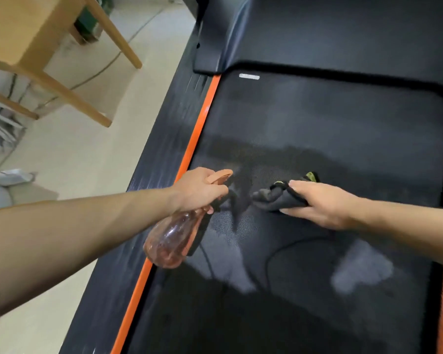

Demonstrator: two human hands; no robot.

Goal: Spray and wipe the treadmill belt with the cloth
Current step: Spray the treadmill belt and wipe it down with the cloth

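Note:
The black treadmill belt point(330, 129) fills the middle and right, edged with orange strips, with damp darker patches near my hands. My left hand point(197, 190) grips a translucent pink spray bottle point(172, 238) by its neck. The bottle's nozzle points right over the belt's left side. My right hand point(322, 203) presses a bunched dark cloth point(276, 195) with a yellow-green trim onto the belt. The cloth lies just right of the nozzle.
A black side rail point(138, 200) runs along the treadmill's left edge, beside a pale tiled floor point(82, 154). A wooden chair point(36, 47) stands at upper left. The treadmill's dark motor cover point(343, 34) lies at the far end.

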